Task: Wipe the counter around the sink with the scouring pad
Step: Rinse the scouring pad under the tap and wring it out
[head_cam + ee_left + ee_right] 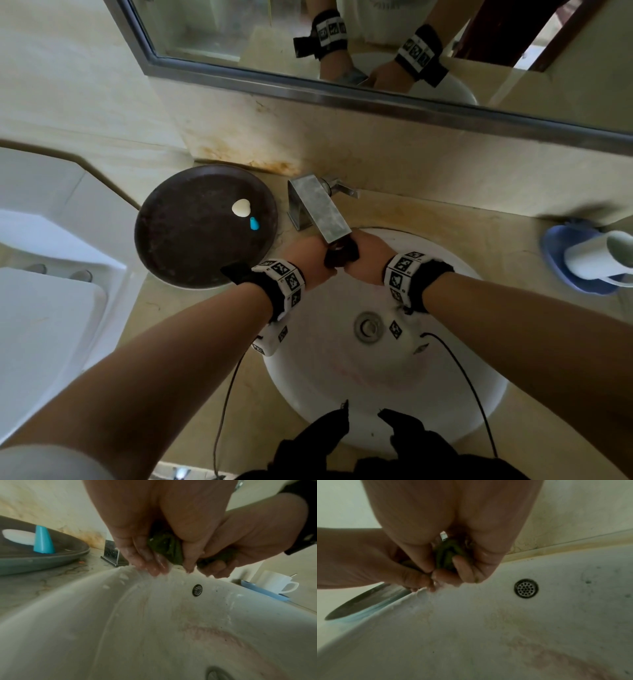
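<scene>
Head view: beige stone counter, white sink, mirror at 12. Both hands, left hand and right hand, clenched on crumpled scouring pad under faucet; long axis maybe 9–3, unclear.

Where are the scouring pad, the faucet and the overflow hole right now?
scouring pad [164, 547], left wrist view, crumpled green middle
faucet [322, 209], head view, flat top of spout
overflow hole [526, 588], right wrist view, perforated grille

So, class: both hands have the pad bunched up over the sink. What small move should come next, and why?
Probably carry the pad to the counter and start wiping: both the left hand and right hand squeeze it under the tap, already wet.
</scene>
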`<control>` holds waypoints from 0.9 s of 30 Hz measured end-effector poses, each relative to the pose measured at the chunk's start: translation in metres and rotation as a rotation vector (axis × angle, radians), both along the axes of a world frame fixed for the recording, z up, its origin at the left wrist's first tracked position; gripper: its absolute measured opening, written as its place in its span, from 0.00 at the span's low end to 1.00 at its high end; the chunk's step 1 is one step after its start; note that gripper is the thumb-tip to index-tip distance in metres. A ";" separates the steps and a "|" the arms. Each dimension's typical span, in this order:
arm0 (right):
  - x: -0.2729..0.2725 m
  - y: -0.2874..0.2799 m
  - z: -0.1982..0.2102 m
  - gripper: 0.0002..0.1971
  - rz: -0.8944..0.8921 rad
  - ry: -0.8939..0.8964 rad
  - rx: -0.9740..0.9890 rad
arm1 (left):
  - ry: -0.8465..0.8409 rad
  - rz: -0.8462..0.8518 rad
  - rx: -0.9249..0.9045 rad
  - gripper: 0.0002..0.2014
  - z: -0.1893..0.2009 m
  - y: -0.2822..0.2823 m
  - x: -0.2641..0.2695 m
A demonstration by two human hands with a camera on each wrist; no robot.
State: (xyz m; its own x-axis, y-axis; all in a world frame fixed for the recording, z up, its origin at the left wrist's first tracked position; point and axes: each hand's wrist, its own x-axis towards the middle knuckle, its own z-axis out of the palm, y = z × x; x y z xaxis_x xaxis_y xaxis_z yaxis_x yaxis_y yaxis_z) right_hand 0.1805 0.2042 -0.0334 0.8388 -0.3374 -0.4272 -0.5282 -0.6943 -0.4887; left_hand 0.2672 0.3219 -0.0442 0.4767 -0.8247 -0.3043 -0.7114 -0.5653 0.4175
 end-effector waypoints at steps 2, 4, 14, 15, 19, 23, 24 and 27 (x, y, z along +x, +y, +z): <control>-0.003 -0.001 -0.001 0.16 -0.021 0.019 0.032 | 0.034 0.022 -0.064 0.19 0.003 0.002 0.002; -0.007 -0.005 -0.004 0.16 -0.039 0.060 -0.005 | 0.059 0.064 -0.148 0.16 0.003 0.005 0.007; -0.008 0.000 -0.010 0.22 -0.037 0.077 0.099 | 0.144 0.127 -0.235 0.16 -0.007 0.010 0.002; -0.008 0.002 -0.010 0.21 0.000 0.093 0.074 | 0.151 0.133 -0.235 0.18 -0.008 0.010 0.003; -0.008 0.003 -0.010 0.14 0.011 0.115 0.027 | 0.132 0.066 -0.149 0.26 -0.008 0.009 0.003; -0.007 0.002 -0.011 0.14 -0.065 0.031 0.081 | 0.038 -0.009 -0.100 0.29 -0.019 0.012 0.007; -0.006 0.002 -0.011 0.16 -0.071 0.037 0.083 | 0.023 -0.015 -0.112 0.26 -0.021 0.012 0.009; -0.006 -0.002 -0.008 0.15 -0.052 0.075 0.070 | 0.014 -0.030 -0.107 0.18 -0.020 0.011 0.012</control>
State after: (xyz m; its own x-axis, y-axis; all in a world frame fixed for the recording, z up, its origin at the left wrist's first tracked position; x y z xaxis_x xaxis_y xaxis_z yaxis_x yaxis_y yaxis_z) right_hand 0.1749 0.2019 -0.0418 0.7859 -0.3467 -0.5120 -0.5994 -0.6305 -0.4932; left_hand 0.2790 0.3329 -0.0639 0.4472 -0.8669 -0.2203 -0.7212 -0.4952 0.4845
